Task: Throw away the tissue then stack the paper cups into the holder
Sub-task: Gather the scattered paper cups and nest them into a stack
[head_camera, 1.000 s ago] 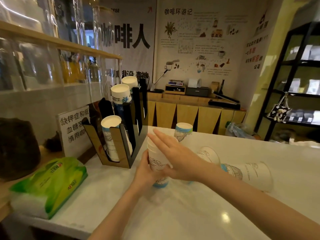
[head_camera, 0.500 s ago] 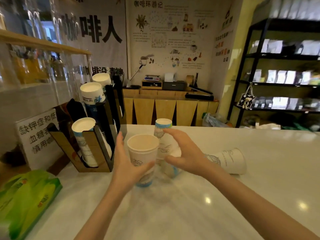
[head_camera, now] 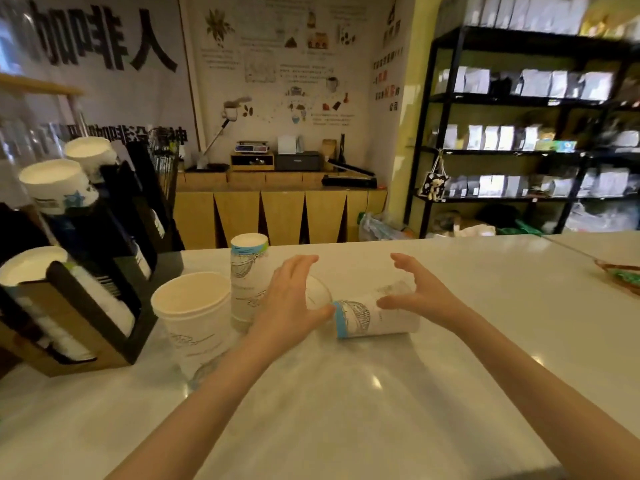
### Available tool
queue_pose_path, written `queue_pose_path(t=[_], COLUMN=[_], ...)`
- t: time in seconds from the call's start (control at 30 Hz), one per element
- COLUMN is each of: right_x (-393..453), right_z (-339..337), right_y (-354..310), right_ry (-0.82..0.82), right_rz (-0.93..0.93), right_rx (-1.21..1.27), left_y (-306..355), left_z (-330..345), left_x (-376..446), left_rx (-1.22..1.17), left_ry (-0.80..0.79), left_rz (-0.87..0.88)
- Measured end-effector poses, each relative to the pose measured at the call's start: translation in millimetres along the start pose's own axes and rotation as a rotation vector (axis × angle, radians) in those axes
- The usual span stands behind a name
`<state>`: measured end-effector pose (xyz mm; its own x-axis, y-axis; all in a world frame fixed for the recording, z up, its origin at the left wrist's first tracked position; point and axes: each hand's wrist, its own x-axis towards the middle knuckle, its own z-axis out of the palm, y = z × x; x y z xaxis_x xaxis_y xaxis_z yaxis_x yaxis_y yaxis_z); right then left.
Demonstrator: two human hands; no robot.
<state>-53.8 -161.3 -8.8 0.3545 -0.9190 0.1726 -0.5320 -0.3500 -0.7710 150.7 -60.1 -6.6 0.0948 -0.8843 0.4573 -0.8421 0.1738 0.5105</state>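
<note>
Just changed: half a second back the left hand (head_camera: 289, 306) gripped the upright white paper cup stack (head_camera: 194, 318); now that stack stands alone on the white bench (head_camera: 346, 410).
Left fingers (head_camera: 298, 265): spread, resting on a white paper cup lying on its side (head_camera: 317, 294), not closed.
Right hand (head_camera: 420, 294): open, curled over the blue-banded paper cup lying on its side (head_camera: 372, 318).
Inverted blue-rimmed paper cup (head_camera: 247, 271): upright, behind.
Black-and-wood cup holder (head_camera: 90, 306): left, part filled.
Meaning: probably gathering loose cups before loading.
Tissue: none visible.
</note>
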Motion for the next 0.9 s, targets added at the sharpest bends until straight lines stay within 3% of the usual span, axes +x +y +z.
queue_pose_path(t=[0.23, 0.37, 0.53, 0.7, 0.9], right_x=[21, 28, 35, 46, 56], right_z=[-21, -15, -6, -14, -17], right_y=[43, 61, 69, 65, 33], right_ry=[-0.267, -0.384, -0.417, -0.333, -0.241], right_rz=[0.160, 0.185, 0.139, 0.149, 0.031], right_rx=[0.111, 0.160, 0.284, 0.503, 0.576], left_y=[-15, -22, -22, -12, 30], left_z=[35, 47, 58, 37, -29], left_x=[40, 43, 42, 44, 48], left_rx=[0.292, 0.463, 0.622, 0.268, -0.101], left_ry=[-0.351, -0.353, -0.246, -0.141, 0.181], left_rz=[-0.229, -0.229, -0.255, -0.252, -0.192])
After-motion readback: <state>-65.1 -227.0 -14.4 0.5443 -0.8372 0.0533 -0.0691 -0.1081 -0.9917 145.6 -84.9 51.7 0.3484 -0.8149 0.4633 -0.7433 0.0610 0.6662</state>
